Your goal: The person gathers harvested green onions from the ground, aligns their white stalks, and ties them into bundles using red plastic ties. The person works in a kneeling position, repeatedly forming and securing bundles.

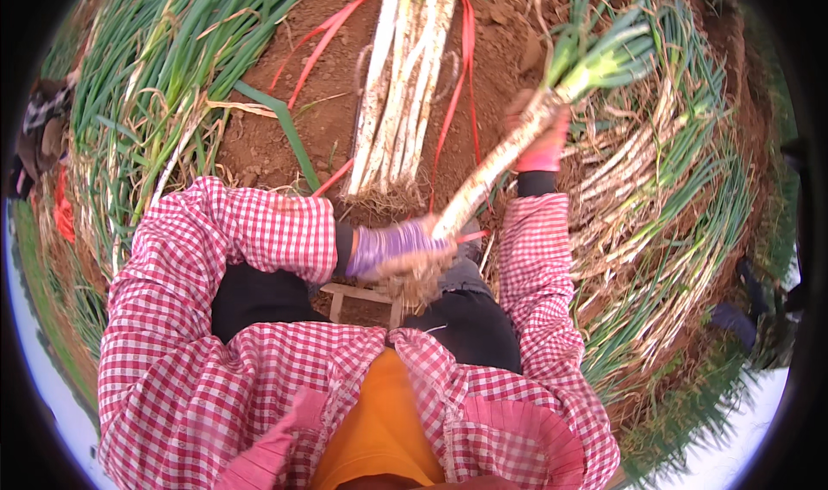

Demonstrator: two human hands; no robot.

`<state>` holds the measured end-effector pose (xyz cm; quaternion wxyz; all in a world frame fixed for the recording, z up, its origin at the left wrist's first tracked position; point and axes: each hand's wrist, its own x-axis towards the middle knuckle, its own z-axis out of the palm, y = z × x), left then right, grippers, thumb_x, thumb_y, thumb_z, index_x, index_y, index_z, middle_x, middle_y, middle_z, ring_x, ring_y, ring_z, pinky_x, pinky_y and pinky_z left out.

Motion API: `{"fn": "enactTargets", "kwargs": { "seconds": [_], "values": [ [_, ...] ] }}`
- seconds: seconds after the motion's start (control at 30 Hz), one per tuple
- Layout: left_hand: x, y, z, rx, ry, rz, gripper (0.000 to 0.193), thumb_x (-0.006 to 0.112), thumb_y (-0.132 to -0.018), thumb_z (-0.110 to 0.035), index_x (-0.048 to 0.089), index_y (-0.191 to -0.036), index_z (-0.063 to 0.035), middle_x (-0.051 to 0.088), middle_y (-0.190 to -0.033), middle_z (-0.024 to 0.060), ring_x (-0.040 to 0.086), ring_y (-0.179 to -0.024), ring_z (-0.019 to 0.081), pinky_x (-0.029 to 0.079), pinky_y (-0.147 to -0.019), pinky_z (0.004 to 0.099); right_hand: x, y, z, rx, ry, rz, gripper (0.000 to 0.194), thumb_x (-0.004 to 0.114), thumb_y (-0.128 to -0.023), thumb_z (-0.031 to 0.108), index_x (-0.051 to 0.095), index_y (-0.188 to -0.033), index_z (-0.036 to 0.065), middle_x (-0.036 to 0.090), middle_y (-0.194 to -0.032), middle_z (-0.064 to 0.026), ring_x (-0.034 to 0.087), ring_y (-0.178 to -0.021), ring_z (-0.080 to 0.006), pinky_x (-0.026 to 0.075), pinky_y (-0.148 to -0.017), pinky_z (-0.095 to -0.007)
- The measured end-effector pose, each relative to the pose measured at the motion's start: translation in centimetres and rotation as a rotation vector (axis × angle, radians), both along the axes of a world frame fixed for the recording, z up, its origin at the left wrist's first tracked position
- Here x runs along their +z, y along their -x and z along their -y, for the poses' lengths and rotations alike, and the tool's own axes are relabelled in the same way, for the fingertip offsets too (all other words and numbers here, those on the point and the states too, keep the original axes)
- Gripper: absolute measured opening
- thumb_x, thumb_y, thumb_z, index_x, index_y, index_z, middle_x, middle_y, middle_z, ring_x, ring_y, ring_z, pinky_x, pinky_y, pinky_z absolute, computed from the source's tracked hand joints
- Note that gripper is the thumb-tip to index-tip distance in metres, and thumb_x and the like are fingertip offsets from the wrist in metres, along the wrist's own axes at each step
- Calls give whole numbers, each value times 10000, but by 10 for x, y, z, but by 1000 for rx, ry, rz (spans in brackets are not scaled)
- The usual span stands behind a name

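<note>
A thick green onion stalk (pixel 495 166) slants across in front of me, leaves up to the right and roots down to the left. My left hand (pixel 404 247), in a purple glove, grips its white root end; the hand is blurred. Higher up, my right hand (pixel 540 131), in a pink glove, is closed around the stalk just below the green leaves. Beyond my left hand, a bunch of green onions (pixel 401 89) lies on the soil, root ends towards me. Red plastic ties (pixel 460 82) lie on either side of that bunch.
A large heap of green onions (pixel 174 56) covers the left side. Another long pile (pixel 660 166) curves along the right. Between my knees is part of a wooden stool (pixel 362 294). Parts of other people appear at the far left (pixel 45 127) and far right (pixel 763 322) edges.
</note>
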<state>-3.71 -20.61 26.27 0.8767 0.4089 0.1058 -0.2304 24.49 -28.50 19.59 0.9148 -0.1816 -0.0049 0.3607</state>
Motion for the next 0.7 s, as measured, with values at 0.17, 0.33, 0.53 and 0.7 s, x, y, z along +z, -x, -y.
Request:
{"fn": "enactTargets", "kwargs": {
  "seconds": [0.17,0.33,0.53,0.7],
  "values": [
    [-9,11,-4,-33,-311,166,567,559,-920,-259,292,-1395,-103,561,-909,72,487,-687,76,417,-582,207,98,-67,-18,-222,107,210,412,571,-902,204,460,-1229,-20,578,-1009,-124,583,-764,-140,502,-557,-229],
    [-35,1,-34,127,-631,389,629,601,-903,-330,261,-1379,-98,606,-910,77,522,-622,80,432,-493,233,178,-49,-85,-223,340,700,355,603,-898,176,509,-1186,-8,616,-881,-97,581,-697,-113,483,-528,-206],
    [-81,-25,-87,10,-390,-134,801,672,-855,-402,247,-1372,37,595,-853,124,558,-641,109,479,-490,265,137,-34,-219,-252,1001,1195,750,638,-864,180,160,-1403,-26,485,-1283,-200,471,-1171,-281,356,-1018,-345],
    [-121,-38,-93,-144,-778,-279,761,710,-788,-421,397,-1262,86,595,-1058,250,598,-968,319,480,-790,389,58,-26,-269,47,1777,1394,934,590,-868,310,-40,-1443,-73,298,-1435,-308,381,-1302,-400,320,-1088,-416]
  ]
}}
